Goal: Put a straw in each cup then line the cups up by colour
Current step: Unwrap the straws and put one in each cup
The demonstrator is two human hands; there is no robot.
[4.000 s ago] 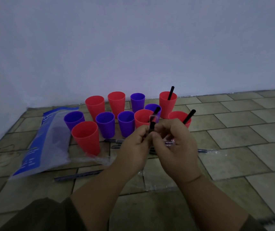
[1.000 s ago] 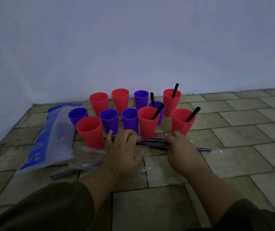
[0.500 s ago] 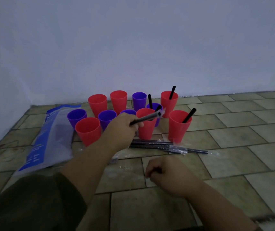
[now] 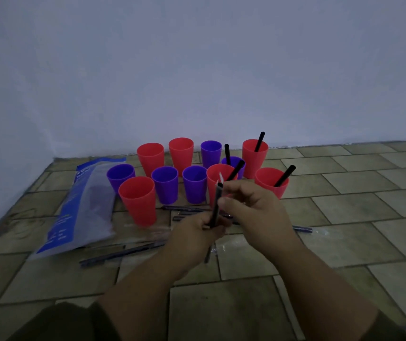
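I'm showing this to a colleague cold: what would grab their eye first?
Eleven red and purple cups cluster by the wall, four at the right holding black straws. In front, the left hand and right hand hold a wrapped straw nearly upright; a blue-and-clear bag lies at left.

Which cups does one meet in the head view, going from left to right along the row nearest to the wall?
Empty red cup → second empty red cup → empty purple cup → purple cup with a straw, set slightly nearer → red cup with a straw.
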